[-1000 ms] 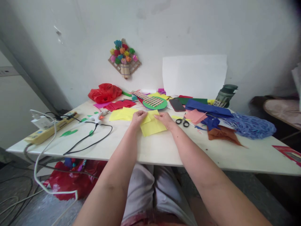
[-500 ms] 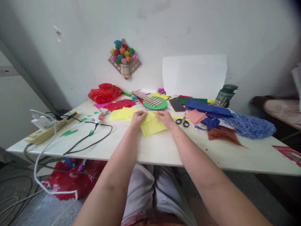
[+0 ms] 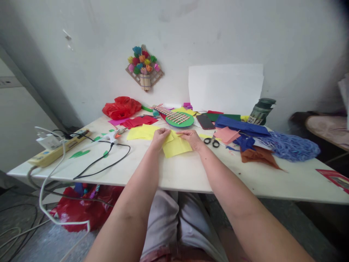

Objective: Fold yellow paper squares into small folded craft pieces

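Since the earlier frame, right hand [image 3: 192, 138] has crept leftward toward left hand [image 3: 160, 138]; both pinch square yellow paper sheet [image 3: 176, 146] mid-fold on white desk [image 3: 191, 171]; next, a firm crease.

At centre frame lies a yellow paper sheet [image 3: 176, 146]. Above it sits a green disc [image 3: 180, 120] with pink-and-white lattice strips. Right of centre: black-handled scissors [image 3: 212, 141], blue paper [image 3: 241, 126], perhaps brown paper [image 3: 259, 155].

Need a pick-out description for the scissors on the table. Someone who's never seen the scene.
On the white table, look just right of the right hand pressing the yellow paper. The scissors lie flat there, before the pink paper: small, black-handled, the only tool among paper scraps.
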Tool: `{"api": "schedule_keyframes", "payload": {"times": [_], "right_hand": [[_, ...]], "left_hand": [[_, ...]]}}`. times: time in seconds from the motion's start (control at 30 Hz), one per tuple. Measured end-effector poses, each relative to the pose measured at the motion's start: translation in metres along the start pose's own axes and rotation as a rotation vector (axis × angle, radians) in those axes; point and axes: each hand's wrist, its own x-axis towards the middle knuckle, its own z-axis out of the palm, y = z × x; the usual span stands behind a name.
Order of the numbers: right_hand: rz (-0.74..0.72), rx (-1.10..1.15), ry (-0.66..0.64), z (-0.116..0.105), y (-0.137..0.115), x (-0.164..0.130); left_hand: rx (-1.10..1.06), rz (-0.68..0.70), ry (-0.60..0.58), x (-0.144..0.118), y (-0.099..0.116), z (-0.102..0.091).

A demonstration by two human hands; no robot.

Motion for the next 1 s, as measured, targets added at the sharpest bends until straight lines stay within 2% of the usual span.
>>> {"api": "schedule_keyframes", "payload": {"times": [0.37,0.5,1.0], "right_hand": [[-0.126,-0.246,0.004,-0.0013,-0.0003,0.0025],[-0.156,-0.282,-0.009,-0.0026,0.0015,0.0039],[-0.233,-0.425,-0.059,-0.0069,0.0036,0.0054]], "left_hand": [[-0.052,-0.016,-0.047,-0.0011,-0.0007,0.0007],[-0.034,-0.017,-0.016,-0.0020,0.0018,0.0014],[0.053,0.002,-0.026,-0.0028,0.0013,0.0032]]}}
